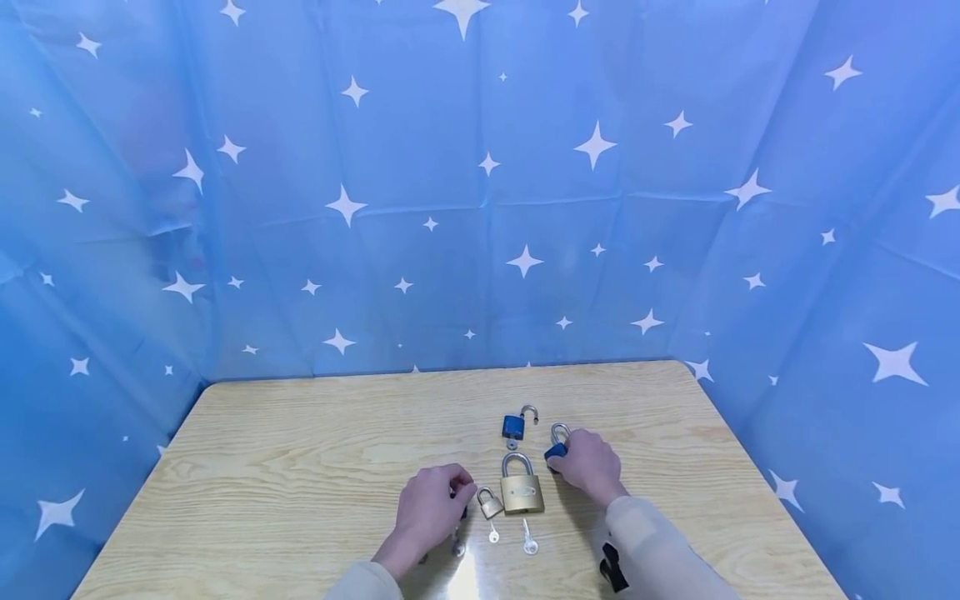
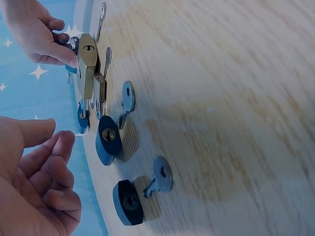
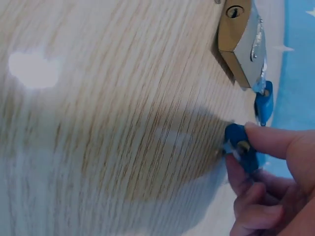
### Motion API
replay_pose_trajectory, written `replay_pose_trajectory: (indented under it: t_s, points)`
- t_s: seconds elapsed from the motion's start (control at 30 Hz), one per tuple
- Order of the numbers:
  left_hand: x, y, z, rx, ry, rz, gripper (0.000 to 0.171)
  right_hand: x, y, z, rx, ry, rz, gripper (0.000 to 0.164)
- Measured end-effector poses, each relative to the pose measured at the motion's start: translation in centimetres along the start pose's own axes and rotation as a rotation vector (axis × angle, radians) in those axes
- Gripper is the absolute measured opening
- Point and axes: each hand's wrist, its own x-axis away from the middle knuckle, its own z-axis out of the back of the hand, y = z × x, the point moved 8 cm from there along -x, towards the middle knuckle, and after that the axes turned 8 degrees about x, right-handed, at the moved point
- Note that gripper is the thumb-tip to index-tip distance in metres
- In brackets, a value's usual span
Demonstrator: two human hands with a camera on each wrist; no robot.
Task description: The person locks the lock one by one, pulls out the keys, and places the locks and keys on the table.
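**Right hand (image 1: 588,462) pinching a blue padlock (image 3: 235,132); left hand (image 1: 431,504) loosely curled, gripping nothing**

Tabletop (image 1: 300,450): pieces crowded together. Judged risk: a trailing sleeve (image 1: 648,537) could shift one.

Large brass padlock (image 1: 522,496): between the two hands; either, crossing inward, could knock it.

Pinched padlock: right end of the group, between thumb and fingers. Likely weak point is the shallow hold; a quick wrist turn might let it slip. Shackle latched or not: cannot tell.

Open-shackle blue padlock (image 1: 513,427): just behind the large brass one. A bump from the right hand could swing its loose shackle.

Two dark blue padlocks (image 2: 108,142) (image 2: 129,204): near the left hand; contact unclear. Partly hidden from above, so a blind reach could tip one.

Small brass padlock (image 1: 490,504): just beside the left fingertips, easily nudged.

Loose keys (image 1: 530,537) (image 1: 493,532) (image 2: 128,101) (image 2: 163,174): in front of their padlocks; brushing them out of place would invite mismatched pairs.
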Motion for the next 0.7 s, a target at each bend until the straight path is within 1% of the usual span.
replay_pose_trajectory:
  t_s: [0.2, 0.37, 0.5, 0.6, 0.7]
  points:
    - [-0.1, -0.3, 0.1, 0.014, -0.008, 0.006, 0.009, 0.3, 0.2, 0.0, -0.136, 0.011, 0.025, 0.042]
    - [-0.4, -0.3, 0.4, 0.027, -0.009, -0.006, 0.012, 0.7, -0.1, 0.6, -0.219, -0.010, 0.042, 0.034]
    - [-0.9, 0.2, 0.6, 0.043, -0.022, -0.026, 0.015, 1.3, -0.9, 1.2, -0.274, -0.039, 0.046, 0.027]
    - [-1.5, 0.7, 0.9, 0.055, -0.021, -0.043, 0.018, 1.7, -1.7, 1.0, -0.358, -0.061, 0.065, 0.023]
    - [-2.2, 1.3, 1.4, 0.074, -0.014, -0.057, 0.020, 1.9, -2.8, 0.7, -0.438, -0.077, 0.119, 0.022]
